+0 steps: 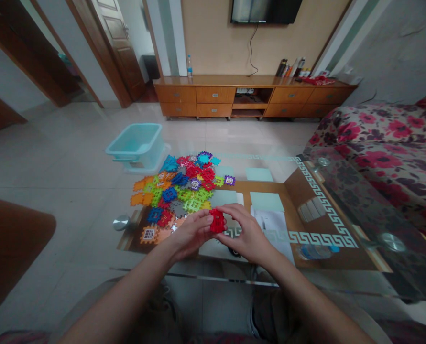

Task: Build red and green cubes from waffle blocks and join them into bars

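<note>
Between my two hands, above the front part of the glass table, is a red plastic building piece (217,221) with slots in it. My left hand (193,231) grips its left side with thumb and fingers. From the right, my right hand (246,231) pinches the same piece between thumb and forefinger. Just beyond the hands lies a spread pile of interlocking plastic pieces (191,196) in blue, green, orange, red, grey and purple. Some of them carry white window prints, such as an orange piece (149,234) at the near left. Whether the red part is one piece or several joined is hard to tell.
A light-blue plastic tub (137,148) stands beyond the table's far left corner. Under the glass top (230,281), a shelf holds papers (270,224) and a water bottle (316,252). A flowered sofa (388,129) is at right, a wooden cabinet (213,95) along the wall.
</note>
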Available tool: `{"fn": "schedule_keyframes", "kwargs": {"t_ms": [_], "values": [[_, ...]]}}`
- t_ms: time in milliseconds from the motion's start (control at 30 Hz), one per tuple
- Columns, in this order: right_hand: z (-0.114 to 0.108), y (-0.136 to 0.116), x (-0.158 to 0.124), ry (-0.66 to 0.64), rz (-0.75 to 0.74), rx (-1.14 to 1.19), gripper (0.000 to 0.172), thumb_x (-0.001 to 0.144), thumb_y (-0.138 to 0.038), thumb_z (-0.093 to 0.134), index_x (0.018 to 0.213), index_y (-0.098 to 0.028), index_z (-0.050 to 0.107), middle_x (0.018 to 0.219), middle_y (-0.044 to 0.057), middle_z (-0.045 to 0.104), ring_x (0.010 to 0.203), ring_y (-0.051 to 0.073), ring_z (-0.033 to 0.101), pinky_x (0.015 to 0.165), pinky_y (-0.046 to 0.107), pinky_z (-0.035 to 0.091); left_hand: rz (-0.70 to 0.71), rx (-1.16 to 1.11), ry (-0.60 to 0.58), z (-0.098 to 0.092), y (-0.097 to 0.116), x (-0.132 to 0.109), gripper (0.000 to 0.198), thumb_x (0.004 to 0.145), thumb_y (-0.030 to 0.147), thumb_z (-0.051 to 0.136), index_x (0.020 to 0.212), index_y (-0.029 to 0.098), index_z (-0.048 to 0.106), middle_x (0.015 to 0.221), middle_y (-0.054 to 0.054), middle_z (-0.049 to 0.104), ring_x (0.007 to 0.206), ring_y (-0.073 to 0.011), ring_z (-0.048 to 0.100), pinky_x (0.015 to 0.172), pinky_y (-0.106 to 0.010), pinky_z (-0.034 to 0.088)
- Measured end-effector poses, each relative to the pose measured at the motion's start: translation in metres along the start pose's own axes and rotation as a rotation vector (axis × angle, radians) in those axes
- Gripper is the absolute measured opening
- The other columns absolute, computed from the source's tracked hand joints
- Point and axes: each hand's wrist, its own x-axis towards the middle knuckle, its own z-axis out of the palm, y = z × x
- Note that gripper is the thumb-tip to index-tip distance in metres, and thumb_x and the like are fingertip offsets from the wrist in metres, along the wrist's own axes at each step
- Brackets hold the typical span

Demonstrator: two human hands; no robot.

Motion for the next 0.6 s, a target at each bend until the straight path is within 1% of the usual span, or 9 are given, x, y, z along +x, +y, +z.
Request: {"fn": "schedule_keyframes", "kwargs": {"t_ms": [133,200,267,333,367,433,467,533,600], "values": [[-0.005,0.003,0.002,-0.019,-0.003,-0.014,0.052,0.076,-0.016,0.072,0.126,-0.025,0.061,0.118,0.008,0.065,0.108,0.023,0.061,0.094,0.039,0.050,-0.031,0.037,-0.001,-0.002,-0.001,0.003,0.037,0.079,0.032,0.079,0.106,0.016,0.059,0.101,-0.010,0.072,0.092,-0.0211,0.071,0.086,-0.034,0.053],[-0.010,0.008,0.002,-0.056,0.002,-0.071,0.051,0.074,-0.014,0.072,0.122,-0.024,0.062,0.114,0.007,0.067,0.105,0.023,0.062,0.092,0.038,0.050,-0.047,0.162,0.014,-0.006,-0.003,0.005,0.041,0.080,0.036,0.078,0.110,0.017,0.056,0.106,-0.011,0.070,0.095,-0.0213,0.069,0.090,-0.038,0.052],[-0.014,0.016,0.000,-0.120,0.019,-0.163,0.049,0.072,-0.015,0.072,0.120,-0.022,0.063,0.111,0.007,0.067,0.105,0.024,0.061,0.093,0.038,0.050,0.006,0.418,0.058,-0.014,-0.004,0.008,0.048,0.079,0.041,0.078,0.114,0.018,0.054,0.115,-0.012,0.066,0.096,-0.0213,0.067,0.089,-0.039,0.052],[-0.016,0.025,-0.003,-0.195,0.063,-0.271,0.045,0.072,-0.017,0.073,0.117,-0.020,0.065,0.110,0.008,0.068,0.105,0.025,0.061,0.093,0.039,0.049,0.127,0.786,0.103,-0.023,-0.006,0.010,0.055,0.076,0.044,0.080,0.117,0.019,0.053,0.121,-0.013,0.061,0.095,-0.0217,0.065,0.086,-0.040,0.053],[-0.016,0.029,-0.005,-0.233,0.088,-0.322,0.044,0.072,-0.018,0.074,0.115,-0.019,0.066,0.111,0.010,0.067,0.105,0.026,0.060,0.093,0.040,0.049,0.193,0.976,0.097,-0.027,-0.006,0.010,0.059,0.074,0.044,0.081,0.120,0.019,0.053,0.121,-0.012,0.059,0.095,-0.0226,0.063,0.086,-0.041,0.053],[-0.012,0.035,-0.008,-0.302,0.124,-0.406,0.042,0.072,-0.020,0.075,0.114,-0.016,0.067,0.112,0.012,0.066,0.106,0.028,0.060,0.094,0.041,0.049,0.305,1.287,0.008,-0.034,-0.009,0.010,0.066,0.071,0.042,0.083,0.127,0.022,0.052,0.122,-0.011,0.057,0.103,-0.0256,0.060,0.093,-0.044,0.050],[-0.009,0.036,-0.009,-0.338,0.131,-0.434,0.043,0.072,-0.021,0.075,0.114,-0.016,0.067,0.113,0.012,0.066,0.106,0.028,0.059,0.094,0.041,0.049,0.343,1.395,-0.053,-0.036,-0.010,0.009,0.068,0.071,0.040,0.083,0.130,0.023,0.051,0.124,-0.010,0.055,0.110,-0.0272,0.057,0.098,-0.046,0.047],[-0.003,0.038,-0.011,-0.398,0.135,-0.464,0.044,0.074,-0.023,0.075,0.117,-0.016,0.067,0.112,0.012,0.066,0.106,0.029,0.059,0.094,0.040,0.049,0.383,1.522,-0.144,-0.038,-0.014,0.009,0.066,0.074,0.034,0.080,0.132,0.024,0.051,0.128,-0.010,0.053,0.120,-0.0286,0.051,0.106,-0.046,0.043],[0.002,0.038,-0.011,-0.432,0.137,-0.464,0.046,0.075,-0.025,0.074,0.120,-0.017,0.066,0.111,0.012,0.065,0.105,0.028,0.059,0.093,0.039,0.049,0.386,1.584,-0.163,-0.038,-0.017,0.009,0.057,0.077,0.029,0.076,0.130,0.024,0.052,0.126,-0.010,0.052,0.121,-0.0283,0.050,0.106,-0.044,0.042]]}}
